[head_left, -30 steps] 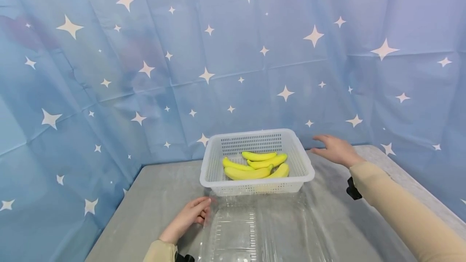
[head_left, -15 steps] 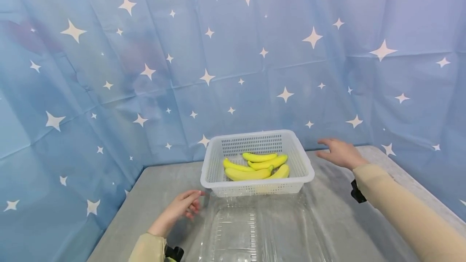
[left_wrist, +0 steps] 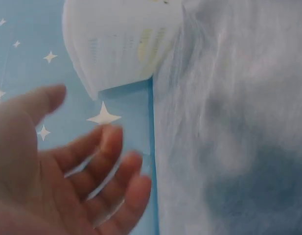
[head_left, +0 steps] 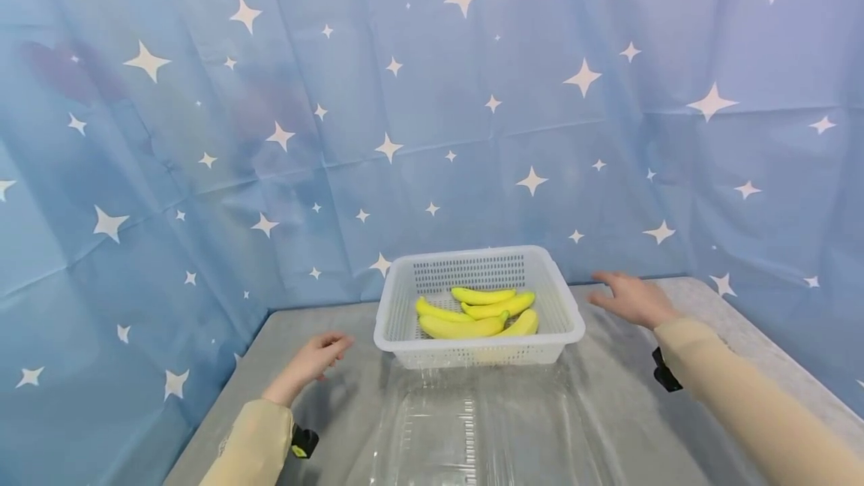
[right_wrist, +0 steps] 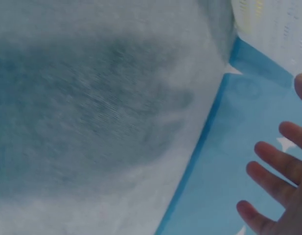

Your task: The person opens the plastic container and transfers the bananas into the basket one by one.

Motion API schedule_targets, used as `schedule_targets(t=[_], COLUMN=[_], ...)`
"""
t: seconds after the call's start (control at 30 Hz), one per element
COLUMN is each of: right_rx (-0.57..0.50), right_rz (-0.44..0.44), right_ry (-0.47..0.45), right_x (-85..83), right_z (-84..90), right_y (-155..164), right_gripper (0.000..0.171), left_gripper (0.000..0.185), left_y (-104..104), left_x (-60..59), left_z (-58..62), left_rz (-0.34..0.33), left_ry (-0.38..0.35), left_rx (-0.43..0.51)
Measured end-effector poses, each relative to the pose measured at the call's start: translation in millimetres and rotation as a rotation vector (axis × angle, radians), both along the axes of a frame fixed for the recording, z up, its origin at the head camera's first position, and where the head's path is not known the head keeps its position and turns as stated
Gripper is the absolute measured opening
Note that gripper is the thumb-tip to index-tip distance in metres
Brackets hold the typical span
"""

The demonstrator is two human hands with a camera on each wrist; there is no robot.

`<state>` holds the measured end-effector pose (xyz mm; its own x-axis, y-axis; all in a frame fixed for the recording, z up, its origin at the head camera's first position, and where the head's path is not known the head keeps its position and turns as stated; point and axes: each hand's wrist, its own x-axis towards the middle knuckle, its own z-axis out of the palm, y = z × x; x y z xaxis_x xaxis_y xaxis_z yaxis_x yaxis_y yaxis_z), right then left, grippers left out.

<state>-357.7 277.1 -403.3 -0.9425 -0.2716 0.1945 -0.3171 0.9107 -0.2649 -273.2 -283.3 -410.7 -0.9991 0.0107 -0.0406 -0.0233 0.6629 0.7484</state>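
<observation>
Overhead, the white basket (head_left: pixel 478 306) of bananas (head_left: pixel 475 312) sat at the tabletop's (head_left: pixel 337 388) far edge, flanked by the empty left hand (head_left: pixel 312 361) and right hand (head_left: pixel 633 298). Only the wrist views showed both hands' fingers (left_wrist: pixel 104 161) spread loose.

The basket (head_left: pixel 478 306) stands at the middle of the surface's (head_left: pixel 337 403) far edge, against the curtain (head_left: pixel 432 133). Bare strips run along the left and right edges, wide enough for hands. A clear tray (head_left: pixel 472 433) fills the near middle.
</observation>
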Motion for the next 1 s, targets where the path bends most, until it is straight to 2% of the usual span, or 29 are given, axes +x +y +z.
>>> schedule_targets(t=[0.17,0.4,0.7,0.9,1.0], right_rx=[0.026,0.034,0.054,0.052,0.030], right_rz=[-0.012,-0.044,-0.060,-0.093,-0.112], right_ry=[0.006,-0.021,0.025,-0.001,-0.030], right_x=[-2.1,-8.1,-17.2,-16.5,-16.3], right_z=[-15.4,-32.8,-36.5,-35.8,-38.0], right_y=[2.8,6.9,16.7,23.2,23.4], right_gripper=[0.076,0.067,0.065,0.078,0.088], left_gripper=[0.057,0.071,0.075,0.082,0.082], left_y=[-4.8,-7.6,-16.6,-20.7,-21.3], left_x=[-11.1,-29.5,-49.3,-65.7,-69.0], left_z=[4.4,9.3,0.5,-3.2,-4.4], left_rz=[0.030,0.033,-0.011,0.005,0.021], left_ry=[0.054,0.073,0.063,0.047,0.060], left_rx=[-0.125,-0.246,-0.354,-0.421,-0.475])
